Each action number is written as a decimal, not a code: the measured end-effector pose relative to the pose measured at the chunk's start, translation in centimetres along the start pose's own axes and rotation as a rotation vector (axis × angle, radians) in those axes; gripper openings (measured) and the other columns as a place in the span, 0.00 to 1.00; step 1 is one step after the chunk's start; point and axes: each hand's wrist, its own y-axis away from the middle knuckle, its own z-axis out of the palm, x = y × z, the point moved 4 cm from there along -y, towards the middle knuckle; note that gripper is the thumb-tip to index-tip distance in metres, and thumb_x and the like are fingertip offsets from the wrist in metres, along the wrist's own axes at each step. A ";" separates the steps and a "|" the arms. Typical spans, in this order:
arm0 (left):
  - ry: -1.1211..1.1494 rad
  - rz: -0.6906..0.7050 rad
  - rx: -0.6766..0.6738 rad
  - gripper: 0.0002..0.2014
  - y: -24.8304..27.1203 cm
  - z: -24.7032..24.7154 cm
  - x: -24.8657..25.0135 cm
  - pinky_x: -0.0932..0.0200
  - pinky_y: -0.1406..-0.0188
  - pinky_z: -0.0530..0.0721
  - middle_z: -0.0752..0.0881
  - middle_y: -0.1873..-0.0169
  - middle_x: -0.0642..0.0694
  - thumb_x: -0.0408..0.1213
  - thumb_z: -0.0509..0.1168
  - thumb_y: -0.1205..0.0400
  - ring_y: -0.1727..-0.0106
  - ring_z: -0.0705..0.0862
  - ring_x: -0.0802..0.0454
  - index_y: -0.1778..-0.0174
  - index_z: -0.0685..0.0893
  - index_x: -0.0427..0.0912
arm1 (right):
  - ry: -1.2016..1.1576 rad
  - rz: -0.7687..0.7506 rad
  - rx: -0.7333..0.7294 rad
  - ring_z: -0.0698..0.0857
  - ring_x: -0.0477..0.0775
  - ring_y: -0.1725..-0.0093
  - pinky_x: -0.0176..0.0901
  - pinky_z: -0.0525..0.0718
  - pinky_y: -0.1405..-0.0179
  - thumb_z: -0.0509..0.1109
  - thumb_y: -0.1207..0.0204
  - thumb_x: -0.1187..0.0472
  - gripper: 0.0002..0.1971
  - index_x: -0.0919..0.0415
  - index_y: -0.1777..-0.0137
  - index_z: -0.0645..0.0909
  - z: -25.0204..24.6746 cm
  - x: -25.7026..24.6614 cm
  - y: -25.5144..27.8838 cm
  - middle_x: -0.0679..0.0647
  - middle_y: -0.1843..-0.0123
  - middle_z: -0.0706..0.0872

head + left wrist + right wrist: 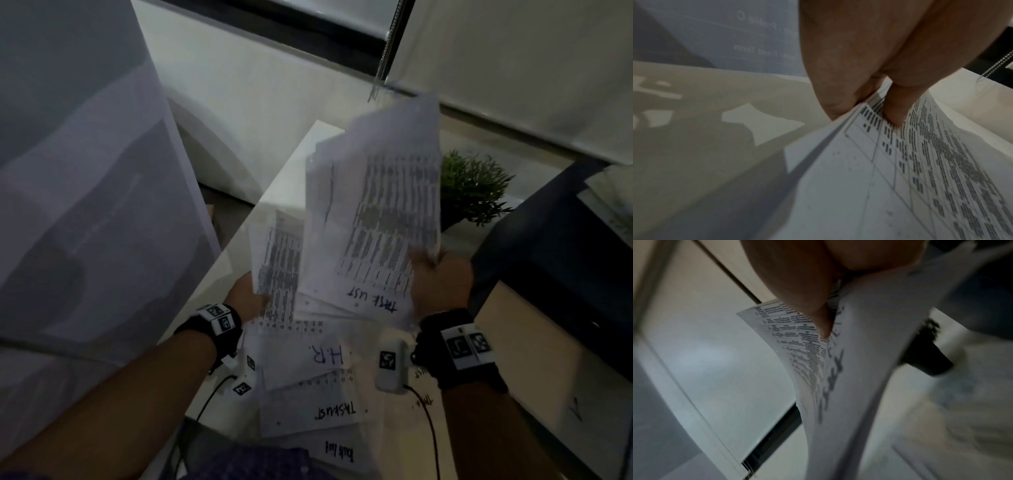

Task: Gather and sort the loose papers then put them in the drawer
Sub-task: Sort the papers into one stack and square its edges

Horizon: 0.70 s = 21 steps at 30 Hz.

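My right hand [435, 277] grips a bundle of printed papers [380, 212] lifted above the white desk [287, 178]; the top sheet is hand-marked "TASK LIST". The right wrist view shows the thumb [813, 308] pinching these curved papers [859, 369]. My left hand [248, 294] pinches the edge of a printed table sheet [279, 263] low over the desk. Up close, its fingers [894, 104] press that sheet [900, 162]. More loose sheets [308, 383], marked "H.R." and "TASK LIST", lie spread on the desk between my forearms. No drawer is visible.
A large white board or sheet [85, 171] stands at the left. A small green potted plant [472, 188] sits behind the papers. A dark chair or bag [555, 260] is at the right. A window blind with its bead chain [385, 51] hangs behind.
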 end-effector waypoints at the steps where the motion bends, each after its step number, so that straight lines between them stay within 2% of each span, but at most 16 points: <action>1: 0.012 0.008 -0.001 0.16 0.0 0.2 -0.1 0.50 0.46 0.87 0.87 0.43 0.40 0.32 0.69 0.19 0.47 0.86 0.42 0.35 0.81 0.39 | -0.001 0.064 -0.060 0.67 0.54 0.76 0.43 0.63 0.71 0.70 0.20 0.52 0.22 0.65 0.69 0.70 1.6 1.6 0.4 0.56 0.76 0.68; 4: 0.064 -0.002 0.041 0.12 0.0 0.3 -0.5 0.57 0.47 0.83 0.89 0.46 0.41 0.30 0.67 0.17 0.46 0.86 0.44 0.39 0.85 0.36 | 0.013 0.236 -0.168 0.81 0.61 0.66 0.46 0.78 0.65 0.73 0.22 0.55 0.17 0.70 0.62 0.78 6.3 6.8 2.6 0.63 0.66 0.82; 6: 0.090 -0.046 0.101 0.10 -0.1 0.1 -0.9 0.54 0.51 0.82 0.89 0.51 0.37 0.34 0.66 0.16 0.49 0.87 0.41 0.43 0.85 0.33 | -0.018 0.329 -0.216 0.85 0.61 0.58 0.46 0.81 0.57 0.75 0.24 0.60 0.10 0.67 0.54 0.80 8.4 9.5 3.9 0.62 0.59 0.84; 7: 0.094 -0.065 0.133 0.10 -0.2 0.0 -1.2 0.53 0.54 0.82 0.87 0.56 0.36 0.36 0.64 0.15 0.52 0.87 0.39 0.48 0.85 0.32 | -0.009 0.391 -0.250 0.85 0.60 0.53 0.46 0.82 0.52 0.74 0.24 0.62 0.14 0.65 0.42 0.80 9.3 10.5 4.4 0.60 0.52 0.85; 8: 0.091 -0.082 0.160 0.11 -0.3 0.0 -1.3 0.53 0.55 0.80 0.85 0.59 0.35 0.38 0.63 0.14 0.52 0.87 0.37 0.52 0.83 0.31 | 0.027 0.444 -0.279 0.84 0.60 0.46 0.47 0.82 0.46 0.73 0.23 0.62 0.25 0.61 0.27 0.72 10.2 11.5 4.8 0.59 0.42 0.83; 9: 0.080 -0.104 0.174 0.13 -0.2 0.1 -1.0 0.53 0.53 0.79 0.84 0.57 0.35 0.39 0.61 0.13 0.48 0.86 0.35 0.51 0.82 0.31 | 0.088 0.454 -0.303 0.82 0.62 0.38 0.51 0.82 0.38 0.72 0.23 0.62 0.35 0.57 0.18 0.60 10.8 12.0 5.1 0.58 0.33 0.80; 10: 0.079 -0.126 0.168 0.15 -0.1 0.6 -0.8 0.52 0.46 0.78 0.85 0.49 0.34 0.41 0.58 0.12 0.40 0.84 0.34 0.44 0.81 0.32 | 0.178 0.421 -0.320 0.78 0.64 0.32 0.56 0.80 0.33 0.71 0.22 0.61 0.40 0.53 0.15 0.52 11.6 12.4 5.2 0.58 0.27 0.75; 11: 0.078 -0.142 0.144 0.20 0.1 1.1 -0.3 0.50 0.36 0.76 0.82 0.35 0.32 0.44 0.57 0.11 0.30 0.79 0.35 0.32 0.77 0.32 | 0.253 0.351 -0.346 0.76 0.66 0.30 0.59 0.78 0.31 0.69 0.22 0.60 0.40 0.53 0.15 0.50 12.4 12.3 5.2 0.58 0.24 0.72; 12: 0.072 -0.155 0.105 0.26 0.4 1.8 0.2 0.48 0.27 0.70 0.73 0.24 0.32 0.46 0.55 0.11 0.23 0.72 0.35 0.22 0.67 0.33 | 0.308 0.273 -0.391 0.74 0.66 0.29 0.59 0.77 0.29 0.68 0.22 0.60 0.38 0.54 0.15 0.53 13.4 12.0 5.4 0.58 0.23 0.71; 13: 0.059 -0.153 0.074 0.31 0.5 2.5 0.6 0.48 0.23 0.66 0.65 0.19 0.34 0.48 0.55 0.11 0.20 0.67 0.36 0.17 0.57 0.33 | 0.348 0.200 -0.466 0.72 0.65 0.28 0.57 0.75 0.28 0.67 0.21 0.60 0.35 0.55 0.16 0.56 14.2 11.4 5.7 0.58 0.22 0.69; 15: 0.028 -0.158 0.034 0.36 0.4 3.3 0.7 0.48 0.23 0.66 0.62 0.17 0.33 0.48 0.56 0.12 0.19 0.67 0.36 0.15 0.47 0.35 | 0.409 0.138 -0.583 0.68 0.64 0.25 0.51 0.69 0.23 0.66 0.19 0.57 0.34 0.59 0.16 0.56 15.1 10.8 6.1 0.57 0.21 0.63; 18: 0.005 -0.115 0.027 0.34 0.1 2.9 0.2 0.49 0.22 0.67 0.65 0.18 0.34 0.39 0.59 0.12 0.20 0.69 0.37 0.15 0.48 0.36 | 0.410 0.131 -0.579 0.65 0.64 0.23 0.48 0.64 0.20 0.67 0.19 0.52 0.36 0.60 0.15 0.55 14.6 11.2 5.8 0.59 0.19 0.61; 21: 0.078 -0.026 0.035 0.32 0.3 1.3 0.4 0.48 0.16 0.61 0.65 0.18 0.41 0.38 0.61 0.13 0.17 0.65 0.41 0.14 0.55 0.38 | 0.293 0.182 -0.590 0.62 0.62 0.19 0.51 0.63 0.18 0.71 0.22 0.48 0.44 0.60 0.15 0.49 13.5 11.4 5.6 0.59 0.16 0.56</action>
